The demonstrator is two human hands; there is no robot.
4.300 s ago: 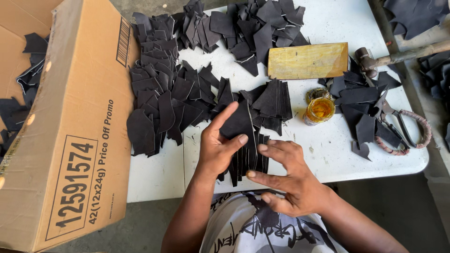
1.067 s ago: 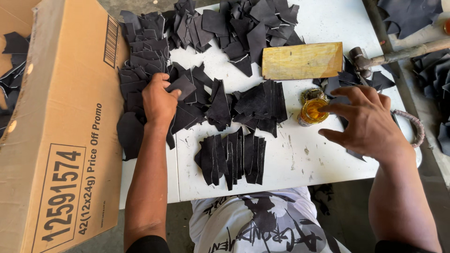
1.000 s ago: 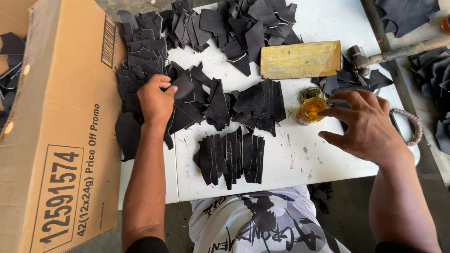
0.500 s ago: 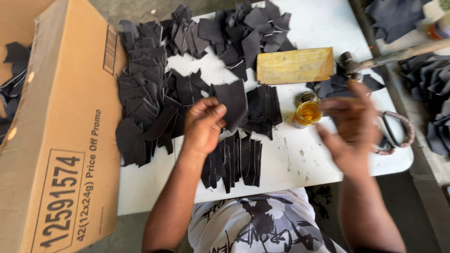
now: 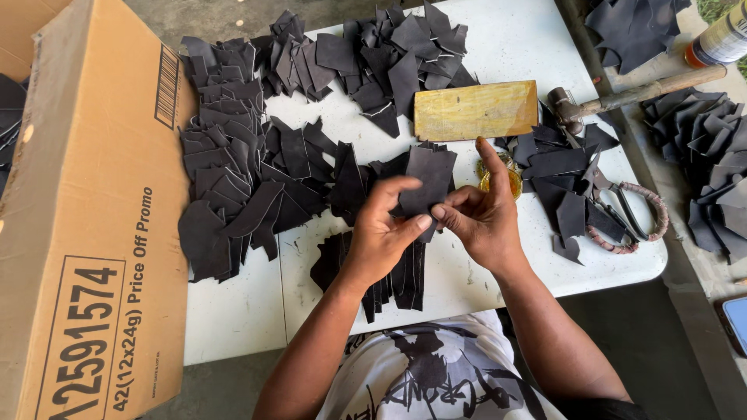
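Both hands meet above the middle of the white table (image 5: 498,288). My left hand (image 5: 383,229) and my right hand (image 5: 478,218) pinch one black leather piece (image 5: 428,175) between their fingers, holding it up. Under the hands lies a fanned row of black leather pieces (image 5: 397,276) near the table's front edge. A large heap of black leather pieces (image 5: 241,179) covers the table's left and back. A small open jar of yellow glue (image 5: 510,180) sits just behind my right hand.
A big cardboard box (image 5: 85,218) stands at the left edge. A yellow wooden block (image 5: 475,110), a hammer (image 5: 622,97) and scissors with wrapped handles (image 5: 638,222) lie at the right. More black pieces (image 5: 708,155) are piled on a surface further right.
My left hand lifted a piece from the left heap and brought it to the middle. My right hand came back from the glue jar and joined it on the piece.
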